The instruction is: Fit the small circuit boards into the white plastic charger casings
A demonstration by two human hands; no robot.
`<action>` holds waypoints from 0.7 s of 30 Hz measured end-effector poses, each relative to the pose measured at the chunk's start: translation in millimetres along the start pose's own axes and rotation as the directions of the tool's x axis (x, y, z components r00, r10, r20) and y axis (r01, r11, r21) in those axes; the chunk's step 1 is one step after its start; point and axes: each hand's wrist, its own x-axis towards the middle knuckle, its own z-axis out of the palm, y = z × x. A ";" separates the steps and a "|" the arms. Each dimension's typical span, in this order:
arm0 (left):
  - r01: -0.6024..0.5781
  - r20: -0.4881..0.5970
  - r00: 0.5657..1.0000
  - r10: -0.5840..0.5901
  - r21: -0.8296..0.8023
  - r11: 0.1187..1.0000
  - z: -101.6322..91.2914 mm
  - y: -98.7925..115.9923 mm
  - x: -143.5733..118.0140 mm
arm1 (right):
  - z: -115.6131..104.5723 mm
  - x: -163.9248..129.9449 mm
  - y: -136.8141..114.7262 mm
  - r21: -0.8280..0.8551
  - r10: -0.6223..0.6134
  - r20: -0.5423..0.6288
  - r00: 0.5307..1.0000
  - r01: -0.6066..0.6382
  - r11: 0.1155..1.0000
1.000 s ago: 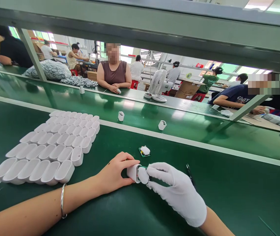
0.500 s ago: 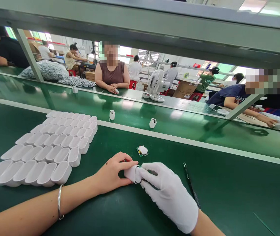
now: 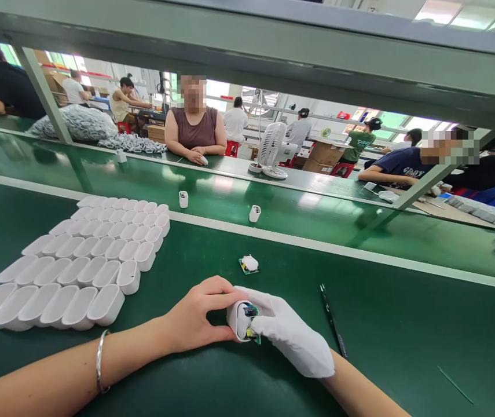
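Observation:
My bare left hand [image 3: 197,315] grips a small white plastic housing [image 3: 232,318] between thumb and fingers, its open end facing right. A circuit board [image 3: 249,313] with green, yellow and dark parts and a white lump sits partly inside that opening. My right hand [image 3: 293,333], in a white glove, pinches the board at the mouth of the housing; some of its fingers are hidden behind. Just beyond my hands lies another circuit board [image 3: 249,264] with a white blob on top. Black tweezers [image 3: 333,321] rest on the green table to the right of the glove.
Rows of open white housings [image 3: 73,266] stand at the left. Two filled housings [image 3: 255,214] stand on the green belt [image 3: 308,223] past a pale strip. Across it are a co-worker [image 3: 195,130] and a white fan [image 3: 272,147]. A metal beam [image 3: 247,52] crosses overhead.
The housing has been turned so its open end and the board inside now show. My right hand has shifted around it. On the belt, the two filled housings have moved left.

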 end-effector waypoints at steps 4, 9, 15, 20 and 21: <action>-0.021 0.006 1.000 0.021 0.006 1.000 -0.2 0.6 0.8 | 3.7 2.4 -2.3 0.015 0.011 -0.061 0.998 -0.011 1.000; -0.017 0.036 0.999 0.017 0.000 1.000 -1.6 1.3 2.0 | 10.6 -0.8 -7.9 0.023 0.017 -0.127 0.992 -0.015 1.000; -0.041 0.036 0.999 0.041 -0.025 0.999 -1.1 1.7 2.0 | 15.9 -1.1 -2.5 0.035 0.011 -0.251 0.968 -0.003 0.999; -0.015 0.073 0.997 0.018 -0.042 0.999 -3.3 0.1 2.9 | 15.9 1.8 -5.2 -0.047 -0.007 -0.209 0.978 -0.003 0.999; 0.004 0.084 0.996 0.000 -0.052 0.999 -4.1 -0.6 3.2 | 12.3 0.8 -8.2 -0.126 -0.006 -0.174 0.985 -0.016 0.992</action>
